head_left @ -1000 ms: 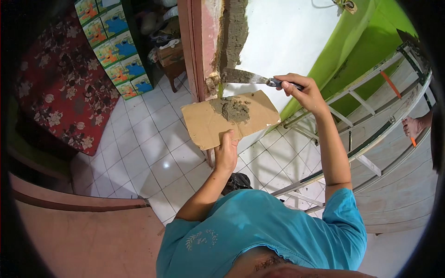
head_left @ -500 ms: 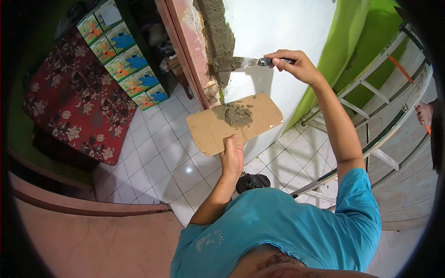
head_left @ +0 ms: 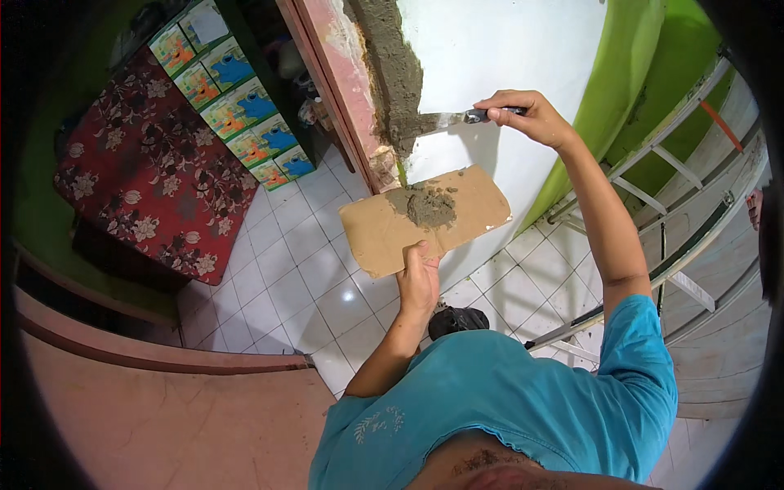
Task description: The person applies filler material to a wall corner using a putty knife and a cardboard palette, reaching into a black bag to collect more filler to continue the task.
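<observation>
My right hand [head_left: 527, 116] is closed round the dark handle of a putty knife [head_left: 449, 121]. The knife's blade lies against a strip of wet grey mortar [head_left: 400, 77] that runs along the wall edge beside the door frame. Below it, my left hand [head_left: 419, 278] grips the near edge of a piece of brown cardboard [head_left: 380, 233], thumb on top and fingers hidden underneath. A lump of mortar [head_left: 430, 207] sits on the cardboard, with smaller crumbs about it. The cardboard's far edge is close to the foot of the mortar strip.
A reddish door frame [head_left: 331, 90] stands left of the white wall [head_left: 490, 49]. An aluminium ladder [head_left: 645, 196] leans at the right, with part of another person's hand [head_left: 754, 210] beyond it. A black bag [head_left: 459, 322] lies on the tiled floor. Drawers [head_left: 237, 98] and a red floral cover [head_left: 155, 180] are left.
The whole view has shifted slightly, so the scene sits a little farther right. Both hands keep their grips, and the putty knife's blade remains at the lower part of the mortar strip.
</observation>
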The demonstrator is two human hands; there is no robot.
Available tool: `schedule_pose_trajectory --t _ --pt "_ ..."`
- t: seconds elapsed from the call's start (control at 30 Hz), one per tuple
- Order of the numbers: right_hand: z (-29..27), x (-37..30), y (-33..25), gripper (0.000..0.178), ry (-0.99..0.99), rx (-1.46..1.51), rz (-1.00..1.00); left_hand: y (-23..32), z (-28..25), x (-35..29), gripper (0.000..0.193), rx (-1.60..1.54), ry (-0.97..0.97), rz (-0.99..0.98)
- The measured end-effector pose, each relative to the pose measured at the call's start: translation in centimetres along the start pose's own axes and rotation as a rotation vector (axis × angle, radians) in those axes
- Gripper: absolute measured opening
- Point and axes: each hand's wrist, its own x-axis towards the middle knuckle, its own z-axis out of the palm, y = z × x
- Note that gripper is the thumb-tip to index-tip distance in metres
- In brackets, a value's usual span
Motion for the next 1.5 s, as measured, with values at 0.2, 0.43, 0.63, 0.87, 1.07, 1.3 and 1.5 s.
schedule_pose_trajectory --t 0.2,0.43,0.63,0.87,1.07,1.3,1.5 --pt "-1.8 1.8 -2.5 0.03 0.143 -0.035 -0.066 0.1 -0.2 -0.1 0.054 -0.013 0.017 -0.022" --pt "1.8 -2.9 -7.2 0.025 0.229 -0.148 -0.056 0.3 0.3 -0.2 0.051 -0.039 0.039 -0.044" --pt "9.8 -6.8 -11.5 0.019 0.316 -0.564 -0.216 -0.1 -0.4 -0.4 0.05 -0.046 0.038 -0.04" --pt "10.9 -6.8 -12.4 0.018 0.363 -0.639 -0.113 -0.5 -0.7 -0.1 0.015 -0.05 0.11 -0.073" --pt "10.5 -6.1 -14.1 0.018 0.423 -0.652 -0.103 -1.2 -1.5 0.2 0.015 -0.063 0.076 -0.053" --pt "9.6 -4.7 -16.9 0.016 0.506 -0.706 -0.154 -1.5 -2.3 0.4 0.018 -0.072 0.053 -0.068" --pt "10.2 -5.4 -16.9 0.016 0.526 -0.677 -0.168 -0.7 -1.2 0.1 0.029 -0.054 0.06 -0.049"
